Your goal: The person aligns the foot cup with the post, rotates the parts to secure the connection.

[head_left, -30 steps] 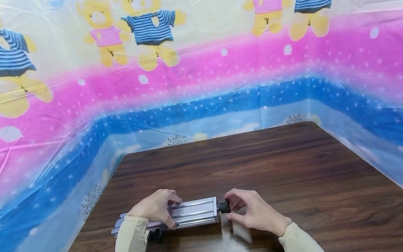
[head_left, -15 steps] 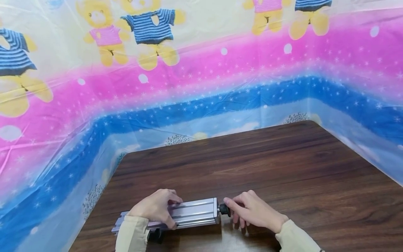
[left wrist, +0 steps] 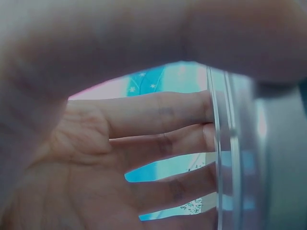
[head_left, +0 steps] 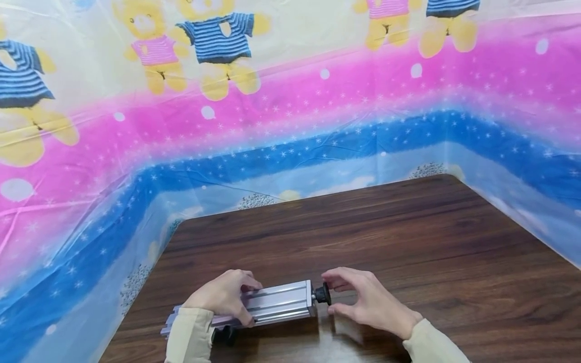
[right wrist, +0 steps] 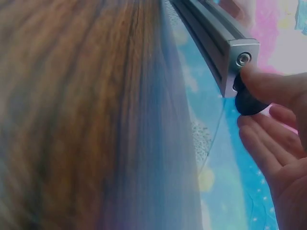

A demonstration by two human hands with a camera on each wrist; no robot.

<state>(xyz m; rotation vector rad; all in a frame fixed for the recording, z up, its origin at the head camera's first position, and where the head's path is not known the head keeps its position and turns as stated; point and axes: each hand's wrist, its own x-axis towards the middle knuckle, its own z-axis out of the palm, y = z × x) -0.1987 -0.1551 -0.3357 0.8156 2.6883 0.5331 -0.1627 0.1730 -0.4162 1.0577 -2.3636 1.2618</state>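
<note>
A silver aluminium profile (head_left: 281,301) with grooved sides is gripped from above by my left hand (head_left: 223,296), with the thumb on its near side and the fingers over its far side. From its right end sticks a black levelling foot (head_left: 323,294) on a short threaded stem. My right hand (head_left: 369,302) has its thumb and fingers on opposite sides of this foot, pinching its rim. In the right wrist view the foot (right wrist: 249,101) sits beside a round hole in the profile's end face. My left hand and sleeve hide part of the profile.
Another black part (head_left: 224,335) shows beside my left cuff, below the profile. Grooved metal ends (head_left: 171,321) stick out left of the cuff. The brown wooden table (head_left: 317,237) reaches back to a printed curtain (head_left: 290,121) with bears.
My right hand turned over the foot, its thumb going up and its fingers down, then turned back so the thumb is below again. My left hand has kept its grip on the profile.
</note>
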